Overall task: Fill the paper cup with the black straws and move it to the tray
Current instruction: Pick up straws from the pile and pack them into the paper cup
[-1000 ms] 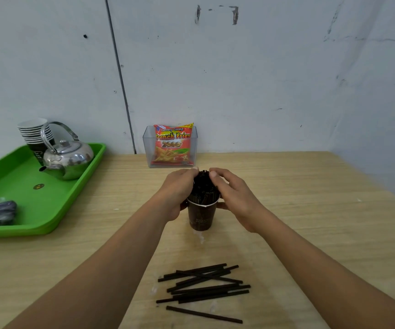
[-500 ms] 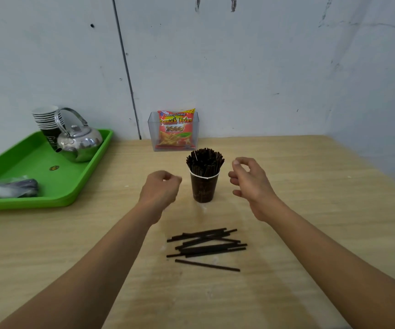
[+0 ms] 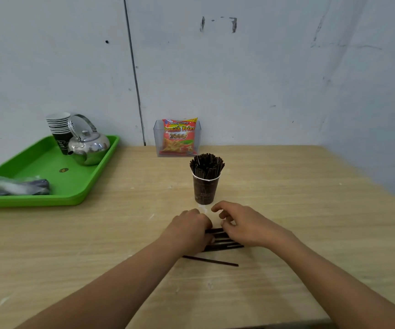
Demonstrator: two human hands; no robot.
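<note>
A dark paper cup (image 3: 204, 191) stands upright mid-table, packed with black straws (image 3: 206, 165) that stick out of its top. Several loose black straws (image 3: 225, 244) lie in a pile on the table in front of the cup, and one more straw (image 3: 210, 260) lies apart, nearer to me. My left hand (image 3: 190, 230) covers the left ends of the pile with its fingers curled down onto them. My right hand (image 3: 244, 225) hovers over the right side of the pile, its fingers loosely bent and holding nothing. The green tray (image 3: 77, 193) sits at the far left.
On the tray stand a steel kettle (image 3: 88, 148), a stack of paper cups (image 3: 60, 131) and a plastic-wrapped bundle (image 3: 11, 186). A clear box with a snack bag (image 3: 178, 137) stands against the wall behind the cup. The table's right edge runs close to a side wall.
Both hands left the cup's top, drew back toward me and came down onto the loose straw pile. The cup stays in place, full of straws.
</note>
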